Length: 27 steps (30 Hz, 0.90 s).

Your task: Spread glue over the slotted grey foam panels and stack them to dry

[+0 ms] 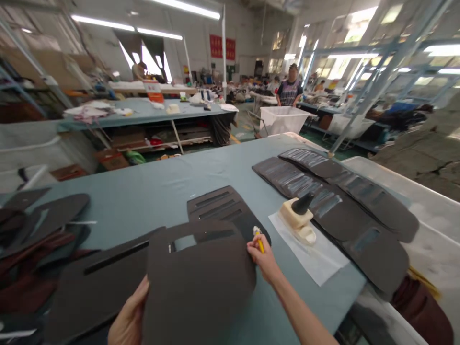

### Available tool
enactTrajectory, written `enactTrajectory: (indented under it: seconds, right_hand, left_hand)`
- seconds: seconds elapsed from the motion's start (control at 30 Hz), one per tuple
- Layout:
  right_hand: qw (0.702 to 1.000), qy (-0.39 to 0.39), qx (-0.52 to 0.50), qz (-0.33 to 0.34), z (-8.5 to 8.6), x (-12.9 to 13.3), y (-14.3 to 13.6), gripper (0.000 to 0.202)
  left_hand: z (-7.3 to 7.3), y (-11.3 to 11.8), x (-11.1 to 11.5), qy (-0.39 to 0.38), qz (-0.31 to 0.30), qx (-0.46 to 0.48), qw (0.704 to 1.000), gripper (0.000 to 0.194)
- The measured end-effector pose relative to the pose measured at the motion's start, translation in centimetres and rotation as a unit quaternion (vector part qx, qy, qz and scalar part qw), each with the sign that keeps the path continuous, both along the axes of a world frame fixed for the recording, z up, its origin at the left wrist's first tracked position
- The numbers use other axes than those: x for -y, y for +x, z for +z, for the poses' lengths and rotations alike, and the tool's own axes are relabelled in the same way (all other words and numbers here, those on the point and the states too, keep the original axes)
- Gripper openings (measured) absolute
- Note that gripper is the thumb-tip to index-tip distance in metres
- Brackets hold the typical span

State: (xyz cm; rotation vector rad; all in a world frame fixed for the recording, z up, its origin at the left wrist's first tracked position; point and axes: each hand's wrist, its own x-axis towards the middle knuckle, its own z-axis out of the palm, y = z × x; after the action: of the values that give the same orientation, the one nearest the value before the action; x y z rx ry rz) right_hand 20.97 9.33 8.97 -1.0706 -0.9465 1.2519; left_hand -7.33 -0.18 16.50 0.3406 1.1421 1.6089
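Note:
My left hand (130, 316) is closed on the left edge of a dark grey-brown rounded panel (197, 282), which has a slot near its top edge. My right hand (265, 258) pinches a small yellow-handled brush (260, 243) with a whitish tip. It is close to the right edge of that panel. Behind it on the table lies another dark panel (215, 203) with several slots, partly covered. To the right, a cream container (295, 214) with a black cone-shaped piece (302, 203) stands on a white sheet (316, 261).
Dark panels with glossy streaks (345, 211) overlap along the right of the blue-green table (143, 187). More dark pieces (46, 220) lie at the left. A white bin (283, 120) and a person (290, 91) are beyond the table. Another table (143, 110) stands farther back.

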Motion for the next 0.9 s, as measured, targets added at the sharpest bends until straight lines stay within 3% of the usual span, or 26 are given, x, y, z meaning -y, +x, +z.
enactTrajectory:
  seconds: [0.07,0.13,0.23,0.33,0.47,0.67,0.9]
  right_hand:
    - [0.992,0.024,0.119,-0.043,-1.5,-0.6,2.3,0.029]
    - [0.966,0.043,0.242,-0.075,-2.8,-1.4,4.3,0.023]
    - [0.908,0.075,0.401,-0.096,-4.2,-3.0,6.3,0.016]
    - [0.848,0.112,0.505,-0.114,-5.2,-5.3,6.9,0.010]
    - [0.806,0.107,0.566,-0.136,-6.2,-8.4,6.8,0.010]
    - [0.778,0.068,0.605,-0.153,-7.5,-11.1,6.8,0.012]
    - [0.772,0.040,0.618,-0.140,-8.5,-12.2,7.0,0.014]
  left_hand:
    - [-2.2,0.8,-0.5,-0.066,0.015,0.028,0.997,0.033]
    - [-4.8,1.6,-1.2,-0.099,-0.010,0.028,0.995,0.032]
    - [-8.8,2.6,-2.3,-0.115,-0.063,-0.038,0.991,0.035]
    - [-11.5,3.6,-3.6,-0.147,-0.057,-0.111,0.981,0.045]
    - [-13.0,4.7,-6.1,-0.138,-0.065,-0.199,0.968,0.052]
    - [-14.5,5.0,-9.7,-0.139,-0.052,-0.329,0.933,0.058]
    - [-16.1,4.9,-10.2,-0.156,-0.058,-0.460,0.872,0.055]
